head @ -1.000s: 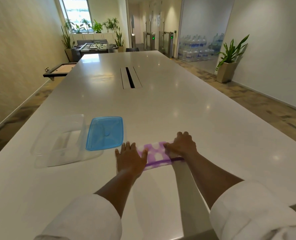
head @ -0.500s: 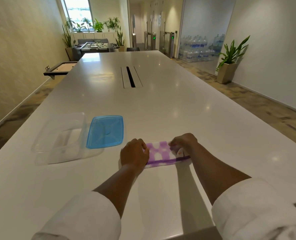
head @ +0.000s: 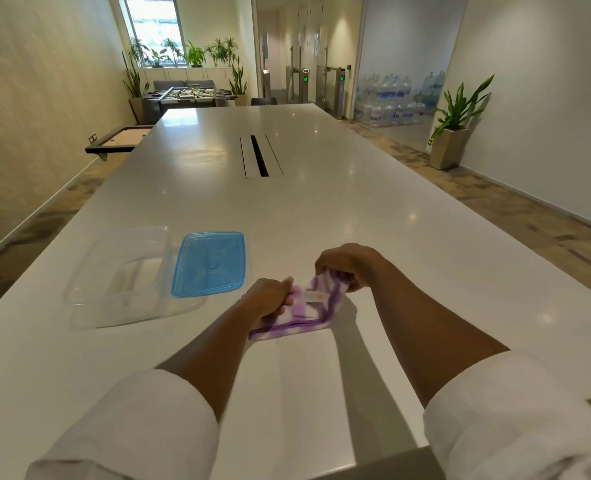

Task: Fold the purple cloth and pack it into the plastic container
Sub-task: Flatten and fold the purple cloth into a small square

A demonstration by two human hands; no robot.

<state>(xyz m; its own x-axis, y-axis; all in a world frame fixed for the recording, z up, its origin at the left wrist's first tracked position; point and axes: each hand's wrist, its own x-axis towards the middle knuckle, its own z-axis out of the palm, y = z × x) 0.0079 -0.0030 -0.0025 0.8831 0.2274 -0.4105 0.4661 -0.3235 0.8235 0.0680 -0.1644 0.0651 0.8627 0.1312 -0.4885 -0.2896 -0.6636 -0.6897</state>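
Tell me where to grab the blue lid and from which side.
Take the lid by its right edge, from the right. It lies flat on the table, so only the raised rim gives the fingers purchase. The container sits close on its left, while the right edge is free and nearest the hands.

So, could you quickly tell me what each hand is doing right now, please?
Left hand: closed, gripping the left end of the purple cloth.
Right hand: closed, pinching the cloth's far right corner, lifting it.
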